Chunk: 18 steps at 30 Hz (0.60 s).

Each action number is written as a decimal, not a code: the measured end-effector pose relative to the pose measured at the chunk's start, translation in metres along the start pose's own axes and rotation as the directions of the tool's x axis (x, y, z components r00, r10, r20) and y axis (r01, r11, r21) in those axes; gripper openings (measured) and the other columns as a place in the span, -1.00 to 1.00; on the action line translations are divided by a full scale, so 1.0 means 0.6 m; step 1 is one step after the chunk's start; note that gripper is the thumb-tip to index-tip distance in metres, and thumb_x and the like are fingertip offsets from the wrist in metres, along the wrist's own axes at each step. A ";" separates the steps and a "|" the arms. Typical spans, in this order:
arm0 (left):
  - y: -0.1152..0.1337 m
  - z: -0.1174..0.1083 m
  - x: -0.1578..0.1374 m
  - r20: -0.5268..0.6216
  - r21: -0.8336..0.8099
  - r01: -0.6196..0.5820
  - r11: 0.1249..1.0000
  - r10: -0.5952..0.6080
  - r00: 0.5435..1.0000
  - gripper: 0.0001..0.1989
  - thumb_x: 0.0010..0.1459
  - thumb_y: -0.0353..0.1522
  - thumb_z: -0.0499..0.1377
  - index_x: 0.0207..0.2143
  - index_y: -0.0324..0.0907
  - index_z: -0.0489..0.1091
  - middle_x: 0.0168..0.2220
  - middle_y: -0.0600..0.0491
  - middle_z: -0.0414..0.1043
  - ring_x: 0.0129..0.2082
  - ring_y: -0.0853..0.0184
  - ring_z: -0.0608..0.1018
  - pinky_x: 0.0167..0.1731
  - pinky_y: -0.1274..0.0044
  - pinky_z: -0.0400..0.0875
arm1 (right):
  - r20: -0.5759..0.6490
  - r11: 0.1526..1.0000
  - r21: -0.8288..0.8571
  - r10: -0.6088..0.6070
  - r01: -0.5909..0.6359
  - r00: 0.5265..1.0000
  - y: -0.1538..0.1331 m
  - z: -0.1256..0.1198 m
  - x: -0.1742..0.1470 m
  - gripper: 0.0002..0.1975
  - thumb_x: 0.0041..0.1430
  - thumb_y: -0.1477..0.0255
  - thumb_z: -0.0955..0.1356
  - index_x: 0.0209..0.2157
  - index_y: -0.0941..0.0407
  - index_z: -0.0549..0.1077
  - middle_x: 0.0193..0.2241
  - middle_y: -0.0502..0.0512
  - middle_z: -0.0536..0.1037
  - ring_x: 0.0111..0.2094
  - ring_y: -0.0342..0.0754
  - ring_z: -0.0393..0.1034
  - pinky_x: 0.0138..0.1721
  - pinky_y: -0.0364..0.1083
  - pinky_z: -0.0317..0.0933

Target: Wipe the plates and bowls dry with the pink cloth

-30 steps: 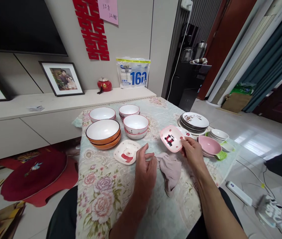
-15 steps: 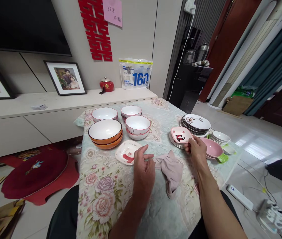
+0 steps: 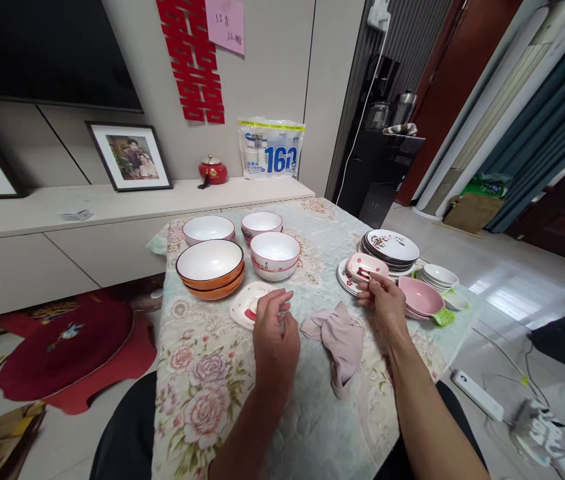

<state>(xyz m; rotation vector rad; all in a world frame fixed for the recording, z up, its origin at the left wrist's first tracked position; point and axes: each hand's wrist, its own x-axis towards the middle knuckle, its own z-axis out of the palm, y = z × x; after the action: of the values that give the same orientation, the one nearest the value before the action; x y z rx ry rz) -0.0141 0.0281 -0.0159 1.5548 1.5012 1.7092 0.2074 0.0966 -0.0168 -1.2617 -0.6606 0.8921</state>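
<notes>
My right hand (image 3: 386,305) has thumb and fingers at the near edge of a small pink square dish (image 3: 368,263), which sits over a short stack of small plates (image 3: 347,283). Some of its fingers are hidden behind the hand. My left hand (image 3: 276,333) is open, fingers loosely bent and apart, holding nothing. It hovers in front of a white plate with a red cartoon print (image 3: 240,311) and covers part of it. Between my hands a crumpled pinkish cloth (image 3: 340,343) lies on the flowered tablecloth (image 3: 212,393).
Orange bowls (image 3: 211,267) and white red-rimmed bowls (image 3: 275,253) stand stacked at the left back. To the right are a stack of dark-edged plates (image 3: 393,245), pink leaf-handled bowls (image 3: 420,297) and small white bowls (image 3: 440,275). A red stool (image 3: 77,353) stands left of the table.
My right hand and the pink dish have moved slightly back and left, with the dish now over the small plates. My left hand has shifted a little left, further over the cartoon plate.
</notes>
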 end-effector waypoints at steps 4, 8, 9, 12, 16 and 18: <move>0.003 -0.011 0.001 0.070 0.350 -0.047 0.936 0.024 0.997 -0.65 0.11 -0.54 0.05 -0.08 -0.15 0.43 -0.02 -0.06 0.47 -0.04 0.16 0.52 -0.12 0.29 0.36 | 0.036 1.000 -0.002 0.005 -0.005 0.999 0.002 0.002 0.003 -0.59 -0.14 0.36 0.48 -0.20 0.19 0.43 -0.54 0.02 0.59 -0.65 -0.15 0.39 -0.64 -0.16 0.30; 0.013 -0.015 -0.004 0.148 0.719 -0.072 0.692 -0.050 0.988 -0.65 0.15 -0.40 0.13 0.01 -0.18 0.40 -0.09 -0.09 0.49 -0.08 0.02 0.47 -0.15 0.18 0.22 | 0.080 1.000 -0.006 0.009 -0.008 0.997 0.002 0.005 0.001 -0.56 -0.17 0.33 0.50 -0.21 0.19 0.45 -0.54 0.03 0.59 -0.65 -0.16 0.37 -0.66 -0.18 0.25; 0.015 -0.017 -0.005 0.171 0.768 -0.093 0.633 -0.062 0.983 -0.64 0.15 -0.38 0.14 0.02 -0.20 0.39 -0.11 -0.09 0.49 -0.09 0.01 0.46 -0.16 0.17 0.20 | 0.090 1.000 -0.008 0.009 -0.008 0.996 0.002 0.005 0.000 -0.53 -0.17 0.31 0.50 -0.19 0.19 0.45 -0.55 0.02 0.59 -0.66 -0.17 0.35 -0.67 -0.19 0.22; 0.017 -0.023 -0.004 0.224 0.855 -0.144 0.499 -0.105 0.969 -0.76 0.16 -0.46 0.10 -0.12 -0.22 0.44 -0.19 -0.09 0.48 -0.11 0.00 0.43 -0.14 0.17 0.13 | 0.114 0.999 -0.020 -0.026 0.029 0.993 0.003 0.003 -0.008 -0.43 -0.13 0.25 0.51 -0.06 0.18 0.44 -0.58 -0.01 0.56 -0.69 -0.20 0.28 -0.70 -0.22 0.12; 0.015 -0.030 0.003 0.253 0.882 -0.159 0.442 -0.162 0.954 -0.70 0.16 -0.64 -0.03 -0.30 -0.22 0.45 -0.28 -0.07 0.49 -0.16 0.04 0.45 -0.11 0.15 0.08 | 0.169 0.992 -0.035 -0.117 0.125 0.979 0.001 0.004 -0.023 -0.46 -0.06 0.17 0.49 -0.08 0.18 0.47 -0.58 -0.04 0.53 -0.69 -0.26 0.20 -0.68 -0.23 0.04; 0.015 -0.029 0.003 0.256 0.876 -0.163 0.455 -0.152 0.955 -0.68 0.15 -0.67 -0.05 -0.30 -0.23 0.44 -0.29 -0.06 0.50 -0.18 0.07 0.46 -0.10 0.15 0.08 | 0.216 0.990 -0.039 -0.121 0.132 0.969 -0.002 0.008 -0.032 -0.49 -0.09 0.16 0.50 -0.15 0.18 0.50 -0.58 -0.04 0.52 -0.69 -0.26 0.20 -0.67 -0.22 0.03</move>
<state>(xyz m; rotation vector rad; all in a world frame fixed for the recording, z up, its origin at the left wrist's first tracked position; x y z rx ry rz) -0.0268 0.0188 -0.0040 2.1362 2.3882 0.4837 0.1941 0.0826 -0.0138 -1.1656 -0.9306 0.9164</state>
